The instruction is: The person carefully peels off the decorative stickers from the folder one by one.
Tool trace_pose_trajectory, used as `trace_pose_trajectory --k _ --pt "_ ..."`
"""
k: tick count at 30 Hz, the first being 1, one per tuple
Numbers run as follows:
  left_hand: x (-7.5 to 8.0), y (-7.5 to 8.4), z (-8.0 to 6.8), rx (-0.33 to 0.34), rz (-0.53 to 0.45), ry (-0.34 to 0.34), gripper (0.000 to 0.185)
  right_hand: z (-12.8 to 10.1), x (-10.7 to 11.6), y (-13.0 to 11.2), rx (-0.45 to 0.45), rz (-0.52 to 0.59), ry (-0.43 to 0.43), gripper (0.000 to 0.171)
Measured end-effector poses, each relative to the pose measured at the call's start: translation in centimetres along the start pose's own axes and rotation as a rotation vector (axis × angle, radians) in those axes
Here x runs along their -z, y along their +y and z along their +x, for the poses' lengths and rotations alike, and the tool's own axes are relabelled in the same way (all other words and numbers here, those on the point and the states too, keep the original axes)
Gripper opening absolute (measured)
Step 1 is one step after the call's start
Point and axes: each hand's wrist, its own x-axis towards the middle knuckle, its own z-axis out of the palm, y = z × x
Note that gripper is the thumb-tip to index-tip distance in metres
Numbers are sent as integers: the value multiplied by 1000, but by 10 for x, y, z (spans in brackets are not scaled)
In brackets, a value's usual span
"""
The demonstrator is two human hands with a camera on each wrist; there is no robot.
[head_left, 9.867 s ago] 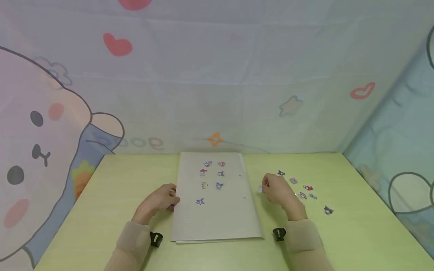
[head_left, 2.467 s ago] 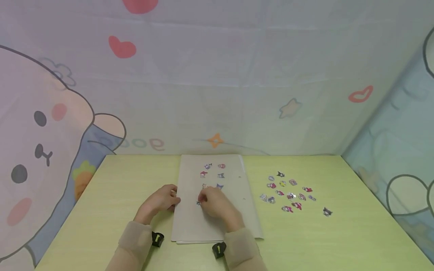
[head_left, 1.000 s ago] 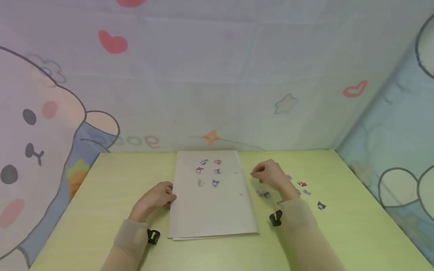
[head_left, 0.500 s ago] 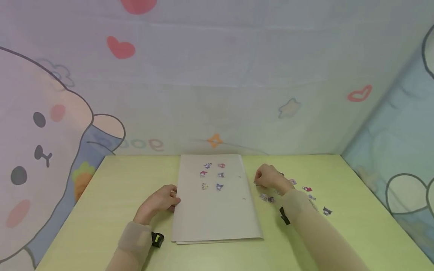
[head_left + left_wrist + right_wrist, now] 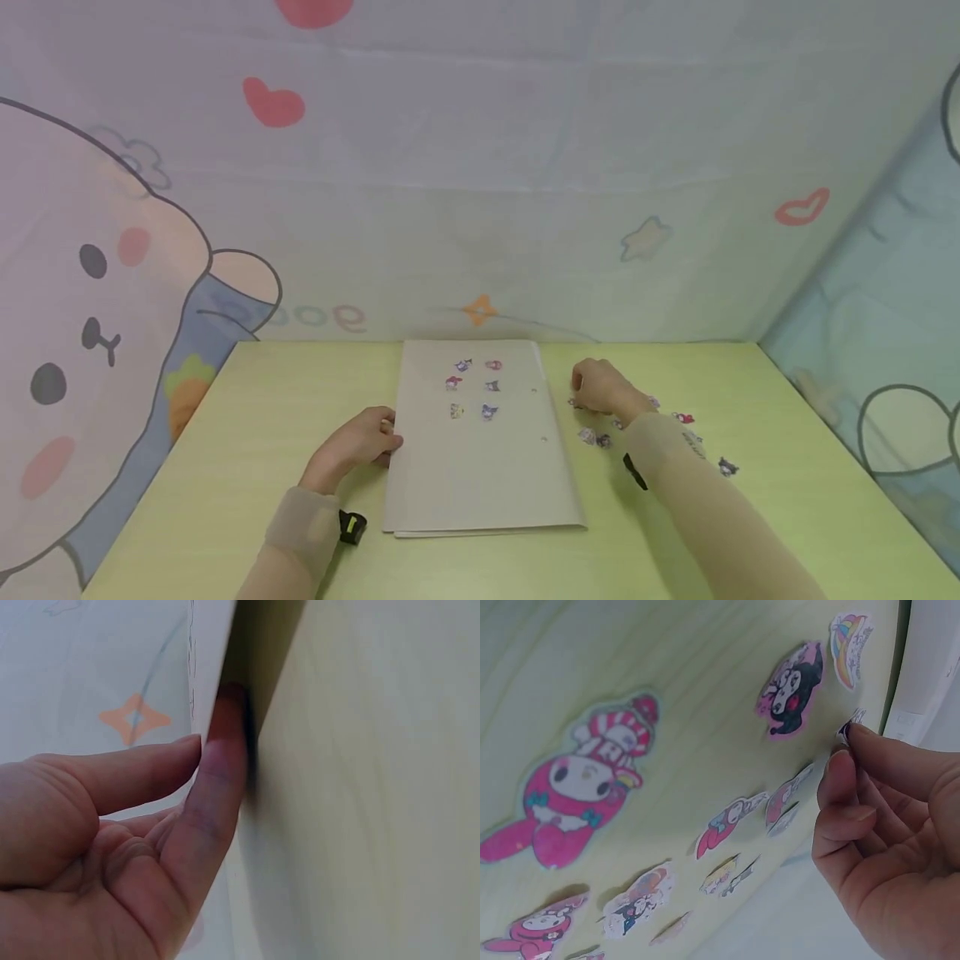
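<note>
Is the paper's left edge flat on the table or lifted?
Lifted: a finger of the left hand is under the paper, with a gap above the table.

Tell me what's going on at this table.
A person's left grip pinches the left edge of a rectangular off-white paper sheet bearing six small, flat, multicoloured cartoon cutouts in two columns. Their right grip pinches another cutout beside it, with more cutouts nearby on the pale yellow table.

Head: up high, looks forward and down over the table [image 5: 225, 467].
Left wrist: close to left hand [image 5: 131, 851], tipped sideways.
Right wrist: close to right hand [image 5: 896, 825] and stickers [image 5: 576, 784].
Head and left wrist share: orange star [image 5: 110, 717].
</note>
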Motion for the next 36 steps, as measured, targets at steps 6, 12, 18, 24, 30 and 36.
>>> trace_pose_trajectory --k 6,12,18,24,30,36 --pt "-1 1 1 2 -11 -6 24 1 3 5 5 -68 28 12" --pt "0 1 2 3 6 -5 28 1 9 1 -15 -114 36 12" --pt "-2 1 5 -10 2 -9 36 3 20 -18 24 -233 91 22" --pt "-5 0 2 -3 11 19 40 12 17 -58 143 -289 122 25" --pt "-14 0 0 -3 -22 14 44 27 8 -87 175 -310 126 27" --pt "-18 5 2 15 3 42 47 45 2 -100 134 -266 97 28"
